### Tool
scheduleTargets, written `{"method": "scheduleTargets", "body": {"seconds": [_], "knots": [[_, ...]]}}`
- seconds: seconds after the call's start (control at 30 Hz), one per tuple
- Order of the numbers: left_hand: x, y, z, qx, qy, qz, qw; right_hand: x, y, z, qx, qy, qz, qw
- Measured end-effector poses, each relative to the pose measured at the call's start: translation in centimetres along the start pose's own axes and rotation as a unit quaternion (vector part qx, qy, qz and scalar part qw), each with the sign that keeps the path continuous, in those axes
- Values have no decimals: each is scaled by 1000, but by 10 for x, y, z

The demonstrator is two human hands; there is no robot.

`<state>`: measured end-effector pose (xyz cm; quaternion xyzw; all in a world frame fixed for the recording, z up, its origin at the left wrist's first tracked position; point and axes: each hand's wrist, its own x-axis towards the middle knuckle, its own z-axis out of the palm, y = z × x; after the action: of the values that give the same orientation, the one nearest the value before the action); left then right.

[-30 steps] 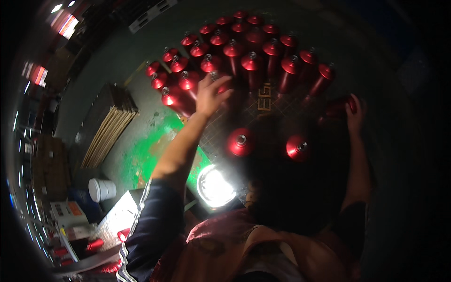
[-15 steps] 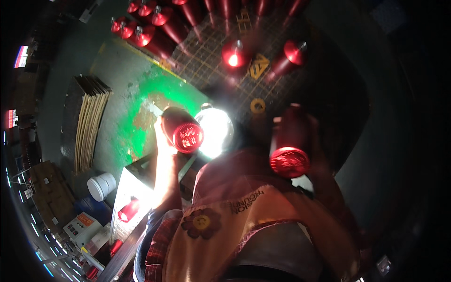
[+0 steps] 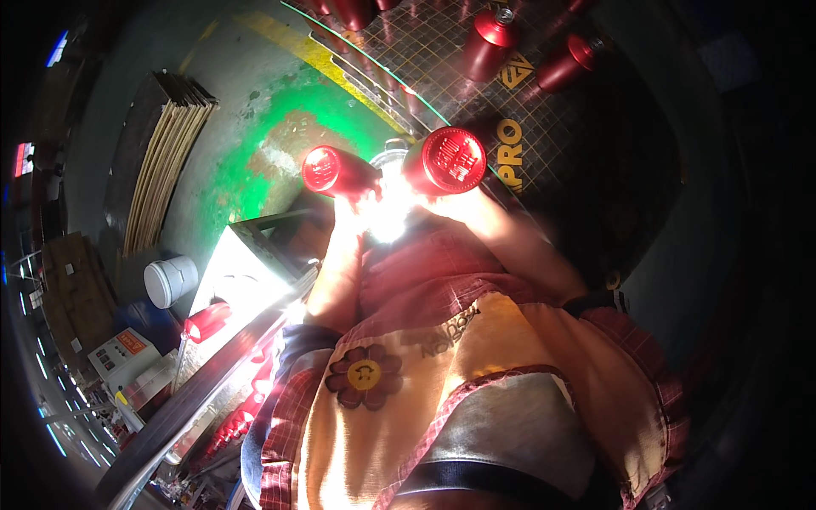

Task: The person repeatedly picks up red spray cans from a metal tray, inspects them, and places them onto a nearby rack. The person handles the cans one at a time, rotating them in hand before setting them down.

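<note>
Close by a glaring round lamp (image 3: 388,200), my two hands each hold a shiny red metal bottle. My left hand (image 3: 350,211) is closed round the left bottle (image 3: 333,172), whose base tilts up and to the left. The right bottle (image 3: 450,161) is gripped by my right hand (image 3: 446,204), and its embossed round base faces me. Glare washes out most of the fingers. Both bottle necks point away or are lost in the light, so I cannot see them.
More red bottles (image 3: 491,38) stand on a dark table mat with yellow grid lines (image 3: 544,119). On the left are stacked cardboard sheets (image 3: 166,161), a white bucket (image 3: 170,281) and a control box (image 3: 121,361). A metal rail (image 3: 200,387) runs beside me, with red bottles (image 3: 206,321) near it.
My right hand has brought its bottle leftward and up to the lamp. The left bottle has shifted slightly up and turned its base leftward. My view has swung, moving the table bottles up and right.
</note>
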<state>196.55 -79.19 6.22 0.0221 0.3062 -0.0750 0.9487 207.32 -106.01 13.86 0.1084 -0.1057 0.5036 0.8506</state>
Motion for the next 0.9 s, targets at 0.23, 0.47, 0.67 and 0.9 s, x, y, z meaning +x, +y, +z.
{"method": "scheduleTargets", "body": {"seconds": [0.23, 0.47, 0.67, 0.9], "knots": [[4, 15, -26, 25, -16, 27, 999, 6, 26, -15, -188, 58, -19, 980], [-1, -3, -12, 2, -21, 28, 999, -12, -10, 4, 82, 190, -33, 978], [26, -47, 172, 289, 52, 278, 914, -100, -173, 106, -375, 352, -240, 823], [148, -149, 369, 776, -78, 511, 363, -170, -324, 131, -826, 401, -291, 271]]}}
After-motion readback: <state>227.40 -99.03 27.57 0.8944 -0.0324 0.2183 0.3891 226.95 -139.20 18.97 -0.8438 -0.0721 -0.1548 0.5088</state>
